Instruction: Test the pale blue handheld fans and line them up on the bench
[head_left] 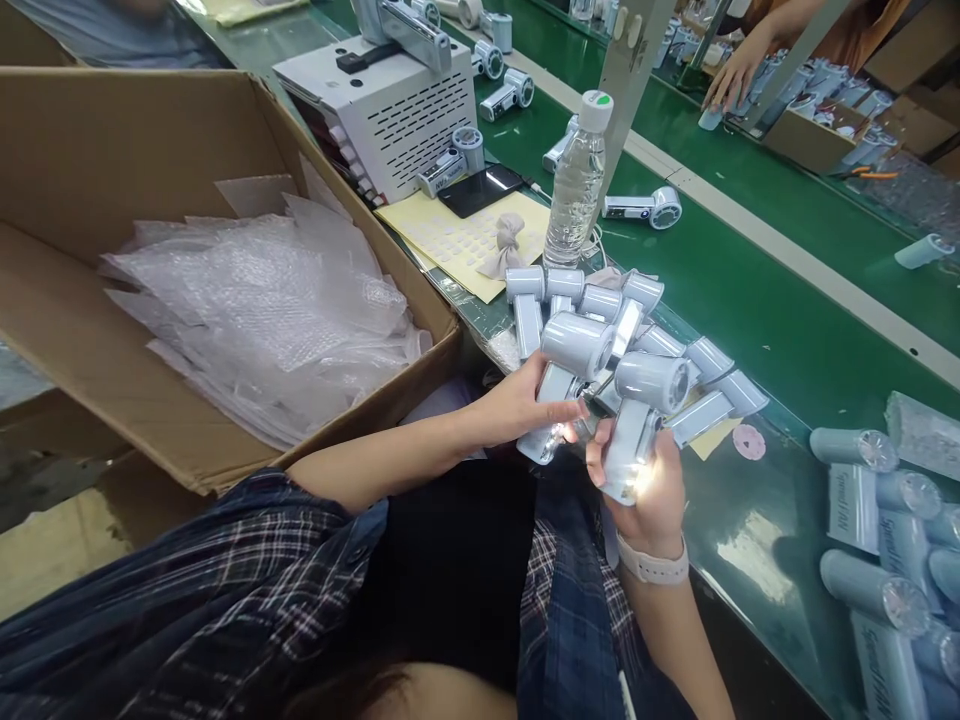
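Note:
My left hand (525, 405) grips a pale blue handheld fan (571, 362) by its handle, fingers wrapped round it. My right hand (651, 490) grips a second pale blue fan (643, 400) the same way, its barrel head pointing right. A bright light glares at the base of both handles. Both fans are held close together just above the table edge. Behind them lies a pile of several identical fans (600, 300) on the green table (757, 300). A pale wristband sits on my right wrist.
A large open cardboard box (90, 160) with bubble-wrap bags (262, 310) stands at left. A water bottle (576, 185), a white perforated metal unit (390, 110), a yellow sticker sheet (457, 240) and a phone sit behind. Bagged fans (885, 540) lie right. Another person's hand (731, 75) works far right.

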